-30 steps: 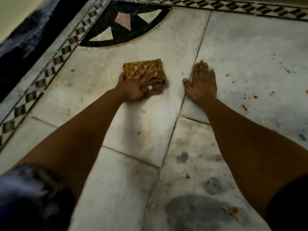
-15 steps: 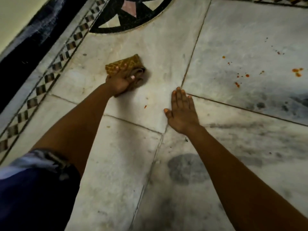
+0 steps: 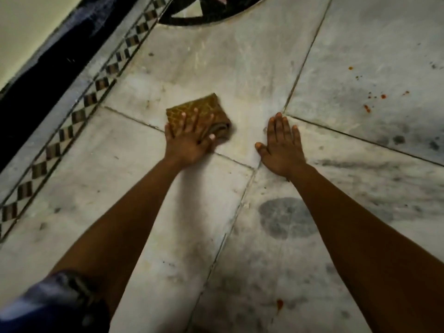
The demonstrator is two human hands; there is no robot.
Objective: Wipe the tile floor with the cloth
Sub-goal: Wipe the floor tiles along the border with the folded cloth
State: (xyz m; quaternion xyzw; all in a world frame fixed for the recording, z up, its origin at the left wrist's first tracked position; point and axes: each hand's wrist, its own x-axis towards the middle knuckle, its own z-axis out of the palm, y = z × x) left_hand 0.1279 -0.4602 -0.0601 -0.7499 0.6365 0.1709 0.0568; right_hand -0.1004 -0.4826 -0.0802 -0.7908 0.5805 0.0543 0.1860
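Marble tile floor [image 3: 240, 68], stained. Folded cloth [image 3: 199, 111] sits mid-scene w/ left hand [image 3: 189, 140] spread flat on top, pressing for scrub force. Right hand [image 3: 282, 145] flat on floor, fingers together, prob. bracing weight. Red spots [image 3: 374, 99] far right unwiped.

Floor count
1 cloth [image 3: 197, 109], 2 hands: left [image 3: 188, 143], right [image 3: 282, 150]; approx. 4 orange specks [image 3: 366, 108] at 2 o'clock, 1 dark smudge [image 3: 286, 217].
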